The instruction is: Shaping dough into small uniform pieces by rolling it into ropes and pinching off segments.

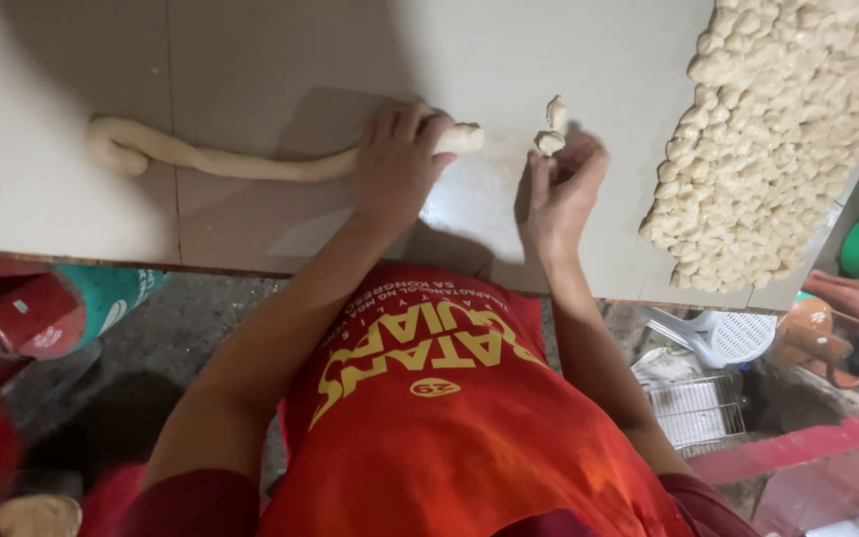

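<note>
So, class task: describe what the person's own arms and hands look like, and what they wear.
Both arms are bare from the upper arm down. Dark maroon sleeve edges show at the bottom of the picture. The left hand and right hand wear no gloves, and no rings, watch or bracelets can be seen. The torso is covered by a red top with yellow printed lettering.

Pale worktable (251, 50) in shade above a grey concrete floor (181, 328).
</note>
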